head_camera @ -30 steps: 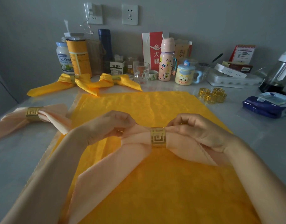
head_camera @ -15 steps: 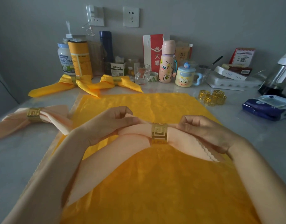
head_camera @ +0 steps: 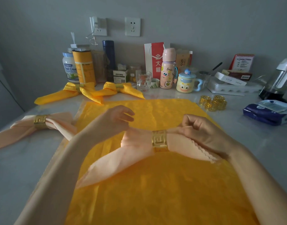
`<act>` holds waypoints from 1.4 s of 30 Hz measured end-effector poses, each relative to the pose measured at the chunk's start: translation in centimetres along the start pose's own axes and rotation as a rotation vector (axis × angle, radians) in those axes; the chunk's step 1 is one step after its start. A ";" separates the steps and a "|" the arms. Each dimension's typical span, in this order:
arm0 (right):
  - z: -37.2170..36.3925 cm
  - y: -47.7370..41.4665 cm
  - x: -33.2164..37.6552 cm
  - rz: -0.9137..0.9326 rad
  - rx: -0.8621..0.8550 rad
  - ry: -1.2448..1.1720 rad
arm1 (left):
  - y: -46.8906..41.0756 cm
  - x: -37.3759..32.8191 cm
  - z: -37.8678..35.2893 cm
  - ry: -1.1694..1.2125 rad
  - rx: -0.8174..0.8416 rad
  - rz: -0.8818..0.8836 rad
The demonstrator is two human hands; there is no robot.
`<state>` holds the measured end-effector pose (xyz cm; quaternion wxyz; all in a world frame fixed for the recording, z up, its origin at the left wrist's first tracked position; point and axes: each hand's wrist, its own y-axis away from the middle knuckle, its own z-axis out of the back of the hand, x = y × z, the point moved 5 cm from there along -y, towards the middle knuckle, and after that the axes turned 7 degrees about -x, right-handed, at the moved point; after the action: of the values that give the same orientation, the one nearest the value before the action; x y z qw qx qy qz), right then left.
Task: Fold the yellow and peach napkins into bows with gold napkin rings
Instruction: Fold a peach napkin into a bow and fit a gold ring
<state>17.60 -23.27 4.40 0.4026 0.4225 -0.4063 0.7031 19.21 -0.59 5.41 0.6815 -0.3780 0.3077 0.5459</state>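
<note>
One peach napkin, banded by a gold ring, was laid on the spread yellow napkin, its right side pinched by the right hand; the left hand was held loosely curled, empty.

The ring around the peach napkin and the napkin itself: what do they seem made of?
The ring looks like gold-toned metal: it glints and has a cut-out key pattern, though plated plastic is possible. The peach napkin looks like matte cloth: it drapes in folds, with a scalloped edge.
</note>
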 end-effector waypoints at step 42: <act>-4.5 2.9 -0.7 -0.479 0.560 0.370 | 1.2 -0.6 -3.4 -0.241 0.240 -0.043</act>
<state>13.99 -20.33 1.66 0.4905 0.4650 -0.0102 0.7369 17.88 -3.61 3.93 0.7652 -0.2321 0.2786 0.5319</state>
